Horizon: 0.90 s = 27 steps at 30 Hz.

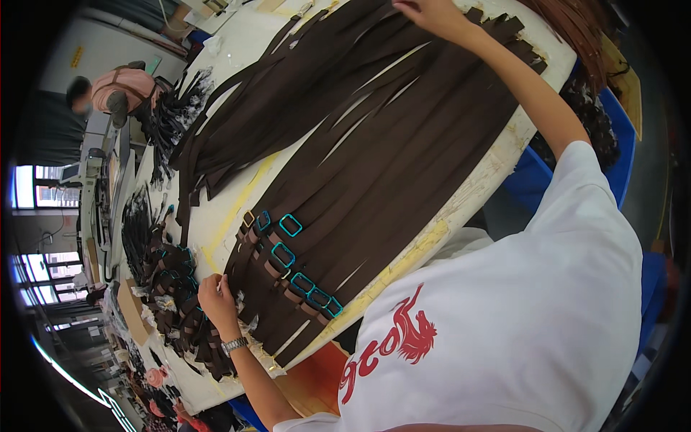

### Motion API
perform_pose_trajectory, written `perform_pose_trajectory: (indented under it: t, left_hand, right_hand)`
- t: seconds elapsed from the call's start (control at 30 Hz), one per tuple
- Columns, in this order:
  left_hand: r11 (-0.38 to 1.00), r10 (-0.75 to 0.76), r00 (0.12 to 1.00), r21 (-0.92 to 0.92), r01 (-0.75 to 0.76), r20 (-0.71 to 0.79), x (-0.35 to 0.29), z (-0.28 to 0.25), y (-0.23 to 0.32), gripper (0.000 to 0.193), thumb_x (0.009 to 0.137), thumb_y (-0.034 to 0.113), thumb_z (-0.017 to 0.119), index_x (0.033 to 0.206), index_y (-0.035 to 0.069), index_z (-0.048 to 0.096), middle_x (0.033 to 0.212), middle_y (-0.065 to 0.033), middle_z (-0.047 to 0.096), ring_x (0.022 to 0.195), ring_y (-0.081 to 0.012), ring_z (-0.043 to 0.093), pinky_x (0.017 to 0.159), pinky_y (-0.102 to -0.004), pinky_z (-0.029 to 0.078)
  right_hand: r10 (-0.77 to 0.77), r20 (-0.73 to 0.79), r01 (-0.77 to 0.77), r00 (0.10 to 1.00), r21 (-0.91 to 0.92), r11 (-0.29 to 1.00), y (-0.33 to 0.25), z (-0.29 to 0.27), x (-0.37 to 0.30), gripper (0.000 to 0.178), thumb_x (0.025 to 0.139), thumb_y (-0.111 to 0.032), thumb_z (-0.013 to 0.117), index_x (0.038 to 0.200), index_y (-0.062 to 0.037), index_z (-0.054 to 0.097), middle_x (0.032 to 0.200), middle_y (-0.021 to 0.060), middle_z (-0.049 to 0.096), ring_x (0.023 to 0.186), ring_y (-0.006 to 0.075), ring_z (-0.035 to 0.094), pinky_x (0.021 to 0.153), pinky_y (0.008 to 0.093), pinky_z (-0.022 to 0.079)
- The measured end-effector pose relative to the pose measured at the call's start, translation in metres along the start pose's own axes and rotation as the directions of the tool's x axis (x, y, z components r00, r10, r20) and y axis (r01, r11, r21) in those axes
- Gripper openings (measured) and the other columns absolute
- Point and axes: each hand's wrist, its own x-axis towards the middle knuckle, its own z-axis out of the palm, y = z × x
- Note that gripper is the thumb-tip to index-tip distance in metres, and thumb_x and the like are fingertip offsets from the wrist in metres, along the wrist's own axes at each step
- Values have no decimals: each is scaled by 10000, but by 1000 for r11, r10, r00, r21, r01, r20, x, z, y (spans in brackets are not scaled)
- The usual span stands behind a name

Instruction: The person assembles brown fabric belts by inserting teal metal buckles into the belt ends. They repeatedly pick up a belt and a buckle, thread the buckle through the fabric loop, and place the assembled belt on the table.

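Note:
Dark brown straps (403,158) lie side by side in a long flat row across the table in front of me. Near their left end, several rectangular buckles with bright blue edges (290,225) sit on folded strap loops. My left hand (218,301), with a watch on its wrist, is beside these strap ends, thumb and fingers closed together; what they pinch is too small to make out. Over the far end of the straps, my right hand (439,18) reaches to the picture's upper edge. Its fingers look pinched together, but their tips are partly cut off.
A second bundle of dark straps (288,108) lies beyond the row. Left of my left hand is a heap of buckled straps (176,288). Blue bins (626,137) stand at the right beside the table (497,155). Another person (122,90) bends over at the far left.

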Motion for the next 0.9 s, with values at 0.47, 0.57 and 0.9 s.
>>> perform_pose_trajectory:
  t: [0.47,0.57,0.9]
  left_hand:
    - [941,49,993,-328,-83,-110,-24,-50,182,75,934,-36,727,1006,-19,712,1143,-167,738,1041,-343,706,916,-432,553]
    - [877,-151,979,-476,69,-135,-39,-30,189,82,940,-12,737,1022,1,740,1220,-155,758,1069,-332,728,912,-420,578]
    - [772,-448,880,-565,292,-158,-53,-33,216,66,938,-15,749,1003,-7,754,1213,-161,770,1104,-317,733,952,-403,570]
  right_hand:
    - [-305,275,203,912,345,917,-191,263,133,170,907,-227,696,965,-87,771,934,155,768,920,389,746,805,520,585]
    - [-146,276,67,950,275,959,-165,304,160,273,936,-189,672,1194,-117,721,1108,153,745,1067,392,710,910,525,570]
    - [93,591,-196,802,114,974,-172,393,207,454,941,-149,657,1395,-146,660,1334,185,724,1305,437,634,1043,646,501]
